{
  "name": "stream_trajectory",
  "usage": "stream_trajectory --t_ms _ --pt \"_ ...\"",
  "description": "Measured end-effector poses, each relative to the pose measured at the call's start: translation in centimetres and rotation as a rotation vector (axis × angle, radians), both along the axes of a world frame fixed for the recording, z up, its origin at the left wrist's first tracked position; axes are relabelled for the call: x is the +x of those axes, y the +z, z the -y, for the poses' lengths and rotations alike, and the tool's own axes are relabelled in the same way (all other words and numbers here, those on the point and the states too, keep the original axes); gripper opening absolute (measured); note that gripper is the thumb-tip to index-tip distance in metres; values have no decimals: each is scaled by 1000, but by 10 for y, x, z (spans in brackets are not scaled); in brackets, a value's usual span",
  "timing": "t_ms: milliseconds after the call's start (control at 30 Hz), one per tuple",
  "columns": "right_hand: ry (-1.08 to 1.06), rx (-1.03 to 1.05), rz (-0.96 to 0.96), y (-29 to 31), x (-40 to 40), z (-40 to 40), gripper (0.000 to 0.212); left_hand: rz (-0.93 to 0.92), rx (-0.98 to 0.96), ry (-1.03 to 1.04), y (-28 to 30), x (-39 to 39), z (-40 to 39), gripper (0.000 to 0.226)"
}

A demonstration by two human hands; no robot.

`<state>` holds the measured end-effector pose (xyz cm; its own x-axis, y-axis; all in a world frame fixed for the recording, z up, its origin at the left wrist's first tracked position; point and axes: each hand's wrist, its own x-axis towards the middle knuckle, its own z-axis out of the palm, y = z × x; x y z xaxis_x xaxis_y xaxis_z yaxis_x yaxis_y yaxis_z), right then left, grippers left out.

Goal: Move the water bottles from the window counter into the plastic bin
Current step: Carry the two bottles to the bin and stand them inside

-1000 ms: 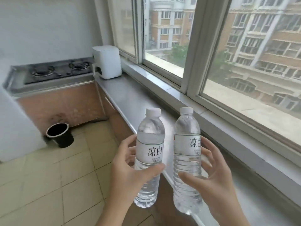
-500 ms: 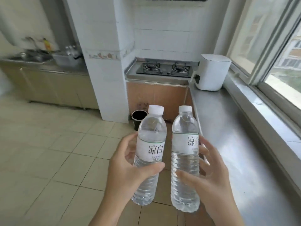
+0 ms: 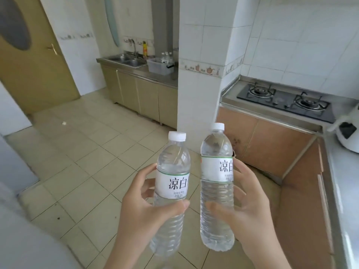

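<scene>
Currently both hands are gripping one water bottle each, upright, above the tiled floor (image 3: 81,171). Left hand (image 3: 143,214) is wrapping the left bottle (image 3: 172,191) at its label, thumb across the front. Right hand (image 3: 250,212) is clasping the right bottle (image 3: 216,187) around its middle, fingers behind, thumb in front. Bottles are sitting just beside each other, not touching; both are capped and full. Plastic bin (image 3: 160,67) is resting on the far counter (image 3: 155,75) beside the sink (image 3: 128,60), well apart from the hands, with other bottles (image 3: 166,56) standing in it. Gas stove (image 3: 283,101) is lying to the right, a white appliance (image 3: 347,133) at the right edge.
</scene>
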<state>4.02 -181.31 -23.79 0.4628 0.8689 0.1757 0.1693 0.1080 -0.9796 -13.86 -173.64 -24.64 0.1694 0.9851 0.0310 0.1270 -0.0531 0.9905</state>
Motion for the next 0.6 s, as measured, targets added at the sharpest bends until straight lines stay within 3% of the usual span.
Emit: stream_trajectory --t_ms 367,600 --pt "22 14 22 15 -8 -207 92 62 -3 57 17 -14 -200 79" --pt "148 22 25 14 -9 -349 95 68 -6 148 22 -32 -322 79"
